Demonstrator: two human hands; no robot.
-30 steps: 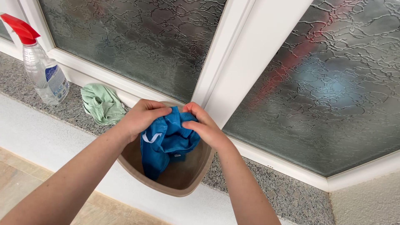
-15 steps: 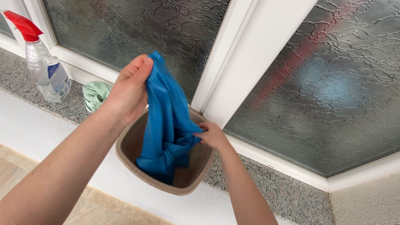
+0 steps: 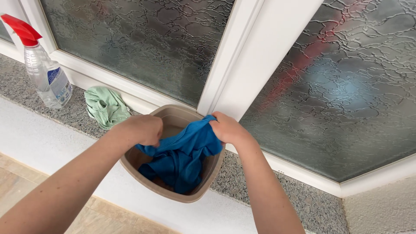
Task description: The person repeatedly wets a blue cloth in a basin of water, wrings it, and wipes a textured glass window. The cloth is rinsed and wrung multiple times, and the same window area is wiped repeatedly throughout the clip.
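The lower folds of the crumpled blue cloth (image 3: 180, 156) cover most of the floor of the beige plastic tub (image 3: 173, 196). The left hand (image 3: 138, 129) hides its own fingertips. The clear spray bottle with a red trigger (image 3: 43, 69) is cut off by the picture's left edge. Shapes behind the textured frosted glass pane (image 3: 342, 91) are blurred beyond telling.

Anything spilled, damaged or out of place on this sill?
Nothing stands out. Both hands, left hand and right hand, grip a blue cloth over a beige tub on the granite sill. The spray bottle stands upright; a green cloth lies crumpled beside it. No spill shows.
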